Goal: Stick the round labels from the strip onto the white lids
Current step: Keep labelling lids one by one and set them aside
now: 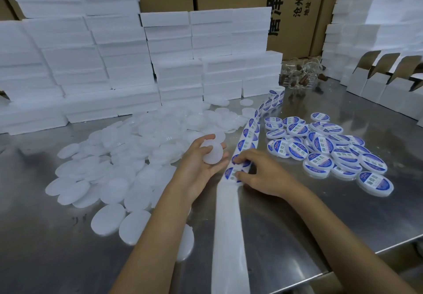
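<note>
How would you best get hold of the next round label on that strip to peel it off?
Probably by its rim: pinch the edge of the nearest round label between thumb and fingertip, coming from the right, where the right hand already sits on the strip. The label lies flat on the backing, so only an edge can be lifted. The left hand holds a white lid ready.
</note>
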`<state>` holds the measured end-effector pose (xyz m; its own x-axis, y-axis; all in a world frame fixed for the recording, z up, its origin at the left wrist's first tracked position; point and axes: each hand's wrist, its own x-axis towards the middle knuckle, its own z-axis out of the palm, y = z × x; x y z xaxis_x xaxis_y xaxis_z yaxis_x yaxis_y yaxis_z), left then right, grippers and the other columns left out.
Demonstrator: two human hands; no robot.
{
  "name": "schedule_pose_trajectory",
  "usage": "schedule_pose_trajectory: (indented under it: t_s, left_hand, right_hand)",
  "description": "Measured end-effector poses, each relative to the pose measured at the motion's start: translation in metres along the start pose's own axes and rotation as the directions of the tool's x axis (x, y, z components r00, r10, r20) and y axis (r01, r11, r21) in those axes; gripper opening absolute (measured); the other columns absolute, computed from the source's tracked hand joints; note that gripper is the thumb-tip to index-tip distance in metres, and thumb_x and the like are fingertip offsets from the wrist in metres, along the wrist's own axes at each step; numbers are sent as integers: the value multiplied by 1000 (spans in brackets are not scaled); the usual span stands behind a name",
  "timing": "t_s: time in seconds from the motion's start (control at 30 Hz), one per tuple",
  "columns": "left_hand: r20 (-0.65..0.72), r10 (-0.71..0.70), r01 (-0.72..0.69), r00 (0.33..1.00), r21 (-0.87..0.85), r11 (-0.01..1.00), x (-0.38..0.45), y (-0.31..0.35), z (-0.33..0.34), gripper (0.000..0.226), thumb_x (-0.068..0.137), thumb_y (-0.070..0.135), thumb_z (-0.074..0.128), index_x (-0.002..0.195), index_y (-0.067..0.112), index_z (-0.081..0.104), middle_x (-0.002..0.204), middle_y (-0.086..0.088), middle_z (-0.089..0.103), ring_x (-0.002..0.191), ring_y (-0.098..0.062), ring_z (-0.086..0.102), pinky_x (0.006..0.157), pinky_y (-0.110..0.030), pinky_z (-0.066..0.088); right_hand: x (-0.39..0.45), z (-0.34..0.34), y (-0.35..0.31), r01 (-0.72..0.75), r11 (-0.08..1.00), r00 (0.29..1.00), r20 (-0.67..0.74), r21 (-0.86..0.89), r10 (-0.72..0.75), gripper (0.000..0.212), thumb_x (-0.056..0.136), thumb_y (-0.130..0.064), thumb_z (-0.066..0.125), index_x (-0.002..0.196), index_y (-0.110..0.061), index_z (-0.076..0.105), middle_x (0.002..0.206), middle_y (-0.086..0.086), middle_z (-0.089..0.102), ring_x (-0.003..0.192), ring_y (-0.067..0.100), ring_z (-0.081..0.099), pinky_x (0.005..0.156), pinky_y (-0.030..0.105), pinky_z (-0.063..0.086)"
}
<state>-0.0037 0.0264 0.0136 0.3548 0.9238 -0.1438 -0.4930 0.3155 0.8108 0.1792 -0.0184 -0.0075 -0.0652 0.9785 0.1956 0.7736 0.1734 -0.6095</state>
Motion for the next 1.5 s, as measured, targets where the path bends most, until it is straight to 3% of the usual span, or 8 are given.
schedule_pose_trajectory:
  t_s: [0.2, 0.47, 0.67, 0.9, 1.1, 1.23, 1.3, 1.5]
  left_hand:
    - [-20, 50, -46, 999, 178, 983, -1, 0, -2, 30, 104, 0, 40, 123, 15, 57, 126, -19, 66, 114, -34, 67, 85, -37, 61]
    - [-37, 88, -74, 995, 287, 955, 0, -4, 2, 35, 105, 0, 37, 132, 13, 55, 128, -20, 64, 112, -33, 67, 89, -39, 61]
    - [7, 128, -122, 992, 361, 925, -1, -3, 5, 34, 106, 2, 35, 124, 19, 59, 118, -13, 69, 108, -30, 69, 81, -41, 62]
    - [46, 185, -179, 982, 557, 811, 2, -7, 5, 41, 103, 2, 36, 111, 31, 63, 122, -10, 64, 102, -20, 71, 79, -37, 62]
    - [42, 173, -157, 984, 661, 734, 2, -7, 5, 39, 104, 6, 37, 112, 34, 62, 133, -8, 57, 115, -26, 62, 93, -46, 59]
    - [11, 102, -92, 995, 546, 833, 3, -6, 3, 38, 104, 2, 36, 111, 26, 64, 121, -14, 64, 100, -27, 71, 81, -39, 63]
    - [3, 66, -60, 998, 467, 882, 3, -4, 2, 34, 105, 4, 35, 115, 21, 63, 118, -19, 66, 94, -28, 73, 76, -37, 63]
    - [65, -29, 22, 997, 107, 994, 0, -2, 0, 36, 107, 21, 40, 129, 0, 60, 124, -22, 68, 108, -31, 69, 96, -42, 57]
  right_hand:
    - [-1, 14, -10, 67, 995, 997, -34, -72, -69, 26, 87, -40, 72, 111, -30, 66, 109, -19, 59, 104, 2, 51, 94, 26, 34]
    - [-3, 15, -15, 43, 999, 997, -67, 21, -42, 19, 83, -30, 77, 89, -33, 60, 91, -16, 57, 90, 8, 52, 84, 27, 42]
    - [-6, 19, -12, 42, 996, 994, -108, 74, -34, 20, 84, -27, 77, 97, -34, 63, 102, -17, 63, 98, 6, 53, 89, 33, 47]
    - [-8, 19, -16, 79, 990, 991, -118, 118, -65, 24, 84, -18, 76, 102, -31, 65, 106, -20, 54, 98, 2, 52, 86, 22, 43]
    - [-10, 12, -25, 48, 910, 983, -183, 412, 32, 18, 83, -5, 75, 85, -20, 65, 96, -7, 65, 97, 7, 56, 85, 18, 42]
    - [-8, -2, -24, 65, 596, 959, -215, 800, 183, 18, 86, 4, 66, 91, -12, 59, 92, 8, 67, 86, 21, 64, 81, 29, 50]
    - [-1, -10, -25, 72, 495, 952, -207, 866, 224, 21, 87, 5, 63, 94, -13, 56, 89, 6, 71, 82, 18, 67, 75, 27, 53]
    - [21, 7, -50, 17, 570, 952, -188, 822, 243, 26, 82, 6, 70, 91, -14, 56, 95, 14, 73, 84, 22, 71, 72, 34, 57]
